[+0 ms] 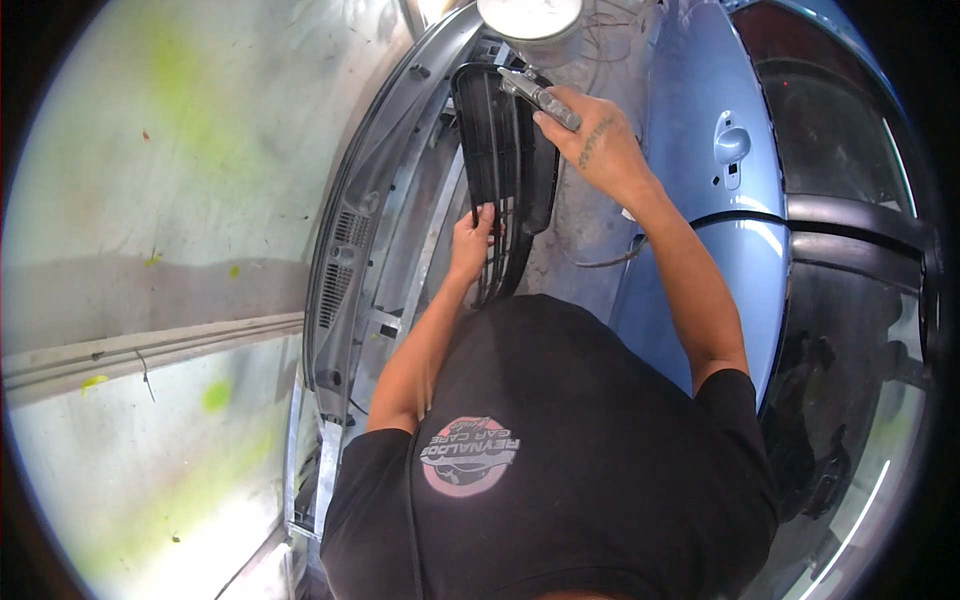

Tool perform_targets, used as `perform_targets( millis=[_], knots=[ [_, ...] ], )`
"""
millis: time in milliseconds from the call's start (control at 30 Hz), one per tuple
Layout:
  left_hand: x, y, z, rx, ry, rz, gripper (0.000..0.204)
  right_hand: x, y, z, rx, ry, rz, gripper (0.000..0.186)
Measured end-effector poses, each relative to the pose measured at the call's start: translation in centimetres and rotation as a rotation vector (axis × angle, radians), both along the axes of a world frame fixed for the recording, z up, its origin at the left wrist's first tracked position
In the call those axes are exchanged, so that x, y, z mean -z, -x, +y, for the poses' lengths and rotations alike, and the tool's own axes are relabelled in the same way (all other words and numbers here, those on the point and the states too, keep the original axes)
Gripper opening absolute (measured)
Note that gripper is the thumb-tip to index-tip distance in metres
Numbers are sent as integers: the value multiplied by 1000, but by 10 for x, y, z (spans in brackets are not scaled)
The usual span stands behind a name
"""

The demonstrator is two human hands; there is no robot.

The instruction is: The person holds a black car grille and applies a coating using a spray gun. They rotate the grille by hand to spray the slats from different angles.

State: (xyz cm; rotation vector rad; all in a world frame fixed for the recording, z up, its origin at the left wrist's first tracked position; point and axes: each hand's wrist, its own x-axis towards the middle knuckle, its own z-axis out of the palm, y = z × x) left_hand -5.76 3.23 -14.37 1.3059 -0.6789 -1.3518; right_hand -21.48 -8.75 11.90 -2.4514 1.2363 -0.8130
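Observation:
A long black slatted car grille [490, 135] stands in front of me, its slim length running away from my body. My left hand [470, 245] grips its near left part, with the fingers wrapped into the slats. In my right hand [605, 145] is a silver air gun [543, 98], closed in the fingers. Its tip is over the far end of the grille; whether it touches cannot be made out. Under my right forearm a dark hose [605, 263] curves across the floor, and its link to the tool is hidden.
On the left, a long black plastic cowl panel [345, 240] rests on a metal frame [328, 470], beside a paint-spotted pale wall [200, 220]. A blue car [690, 110] stands close on my right. Beyond the grille is a round container [545, 45] with a white top.

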Motion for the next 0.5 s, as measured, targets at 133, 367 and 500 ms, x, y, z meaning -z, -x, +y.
perform_targets(
  millis=[133, 367, 500],
  knots=[
    [3, -4, 1, 3, -7, -1, 48, 0, 7, -3, 17, -122, 28, 39],
    [5, -6, 1, 11, -11, 8, 49, -7, 5, -2, -43, -201, 159, 33],
    [8, -3, 0, 39, 9, 7, 49, -6, 7, -6, -39, -169, 139, 34]
  ],
)
